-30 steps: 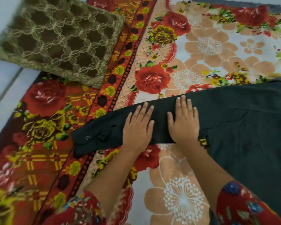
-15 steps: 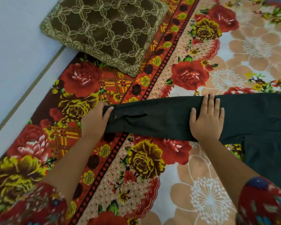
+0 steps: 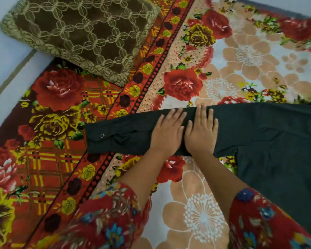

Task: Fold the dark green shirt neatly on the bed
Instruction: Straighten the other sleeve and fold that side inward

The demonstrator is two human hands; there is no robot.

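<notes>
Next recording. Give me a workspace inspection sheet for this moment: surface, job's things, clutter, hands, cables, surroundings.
Surface: floral blanket covering the bed, with red, yellow and peach blooms.
Job's things: dark green shirt lies flat at the right, partly out of frame. Its sleeve stretches out to the left, and the cloth is rumpled near the cuff button.
Clutter: brown patterned cushion at the upper left, apart from the shirt.
Hands: left hand and right hand lie flat side by side on the sleeve, fingers straight, pressing it down.
Cables: nothing seen.
Surroundings: pale surface beyond the bed's left edge; what it is cannot be told.
</notes>
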